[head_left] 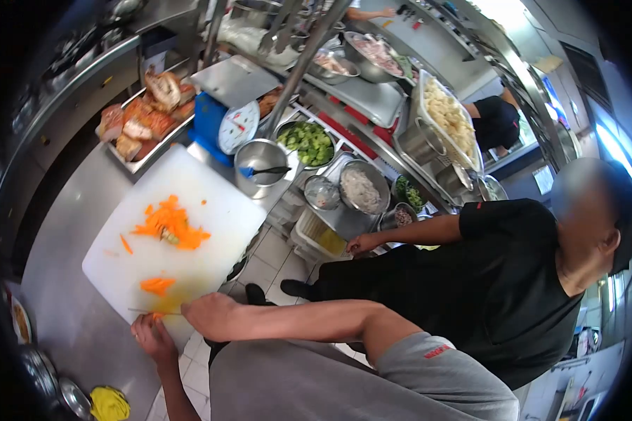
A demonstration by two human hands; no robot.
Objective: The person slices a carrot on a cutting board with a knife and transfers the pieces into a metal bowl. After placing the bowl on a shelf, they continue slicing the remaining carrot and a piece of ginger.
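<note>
My right hand (pixel 214 316) is closed around the handle end of a knife (pixel 146 311), whose thin blade lies across the near edge of a white cutting board (pixel 112 245). Against the blade, the fingers of my left hand (pixel 153 338) press on a small orange piece of carrot (pixel 159 316), mostly hidden by the fingers. A few carrot slices (pixel 157 285) rest just beyond the knife. Farther up the board is a larger pile of cut carrot (pixel 172 228) with a brownish-green scrap in it.
A tray of browned meat (pixel 151 116) stands past the board. Beside it are a dial scale (pixel 239 128), a metal pot (pixel 260 158) with a brush, and a bowl of chopped green vegetables (pixel 306 142). A co-worker in black (pixel 463 281) stands close at right. A yellow cloth (pixel 109 404) lies lower left.
</note>
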